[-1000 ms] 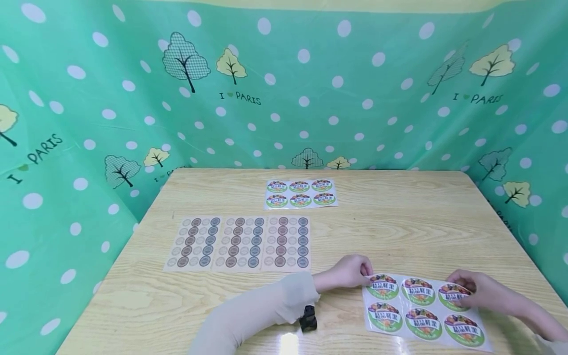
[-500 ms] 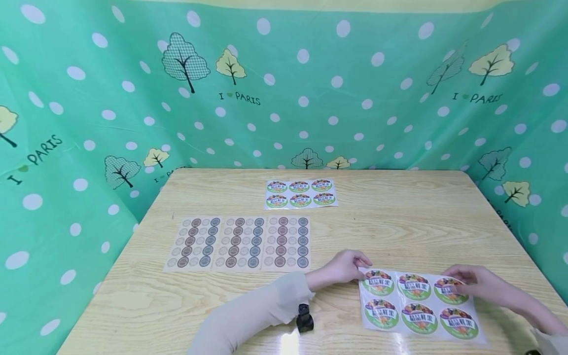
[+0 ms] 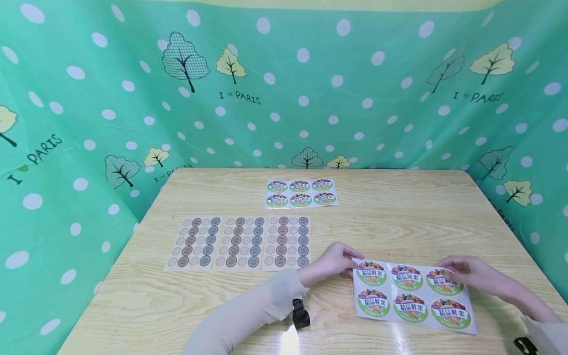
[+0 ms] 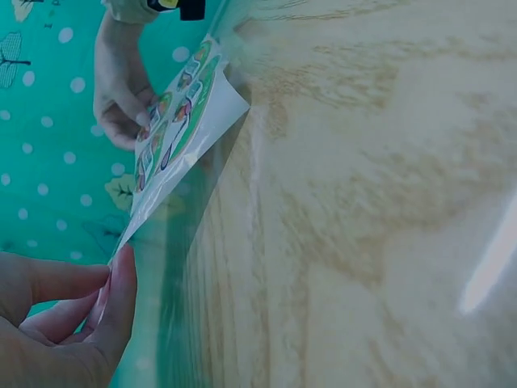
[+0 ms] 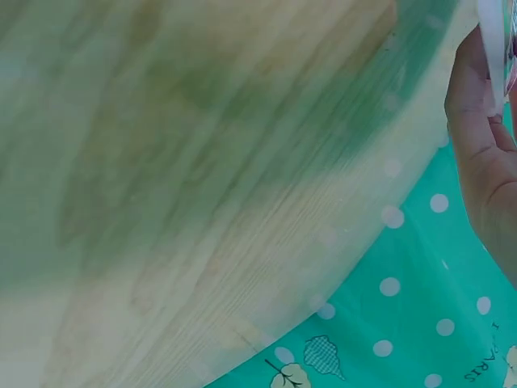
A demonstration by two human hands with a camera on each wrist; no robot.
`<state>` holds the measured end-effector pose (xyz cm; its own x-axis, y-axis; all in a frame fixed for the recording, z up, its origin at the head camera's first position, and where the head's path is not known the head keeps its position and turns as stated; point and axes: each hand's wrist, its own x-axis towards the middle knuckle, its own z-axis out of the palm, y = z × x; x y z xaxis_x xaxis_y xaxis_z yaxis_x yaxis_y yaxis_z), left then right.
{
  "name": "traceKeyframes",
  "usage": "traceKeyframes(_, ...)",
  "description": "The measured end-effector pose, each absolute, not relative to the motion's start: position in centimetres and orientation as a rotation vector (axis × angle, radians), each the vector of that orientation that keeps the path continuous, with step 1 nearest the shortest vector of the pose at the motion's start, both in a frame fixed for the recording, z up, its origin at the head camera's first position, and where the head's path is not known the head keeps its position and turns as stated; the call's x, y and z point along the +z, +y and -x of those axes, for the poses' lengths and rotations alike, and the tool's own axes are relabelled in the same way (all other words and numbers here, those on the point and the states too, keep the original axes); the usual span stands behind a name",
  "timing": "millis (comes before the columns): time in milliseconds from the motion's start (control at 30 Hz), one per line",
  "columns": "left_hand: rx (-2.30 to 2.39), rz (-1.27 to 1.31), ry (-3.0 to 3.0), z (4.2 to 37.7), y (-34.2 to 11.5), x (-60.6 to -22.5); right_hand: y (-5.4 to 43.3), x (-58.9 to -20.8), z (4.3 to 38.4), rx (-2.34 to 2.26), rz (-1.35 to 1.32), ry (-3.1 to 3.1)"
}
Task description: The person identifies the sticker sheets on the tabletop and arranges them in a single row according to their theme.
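Both hands hold a sheet of fruit-label stickers, white with several round green and red labels, at the front right of the table. My left hand pinches its far left corner between thumb and fingers, a grip seen close up in the left wrist view. At the far right edge, my right hand holds it with the thumb over one label and the fingers behind. The sheet stands tilted over the tabletop in the left wrist view. Only part of the right hand shows in the right wrist view.
A similar fruit-label sheet lies at the back middle of the wooden table. Three beige sheets of small round brown and grey stickers lie side by side at the left. A green dotted curtain encloses the back and sides.
Both hands have carried the fruit-label sheet left and a little away from the body, keeping their grips. The sheets lying on the table have not moved.
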<state>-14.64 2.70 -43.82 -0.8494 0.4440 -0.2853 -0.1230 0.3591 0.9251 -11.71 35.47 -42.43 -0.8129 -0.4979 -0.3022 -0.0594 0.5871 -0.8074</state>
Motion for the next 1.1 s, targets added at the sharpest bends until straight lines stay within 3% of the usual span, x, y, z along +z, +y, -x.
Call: traceKeyframes(1100, 1.494, -0.162, 2.219, 18.4, -1.6, -43.6, 30.9, -41.2, 15.9, -1.124, 0.236, 2.405)
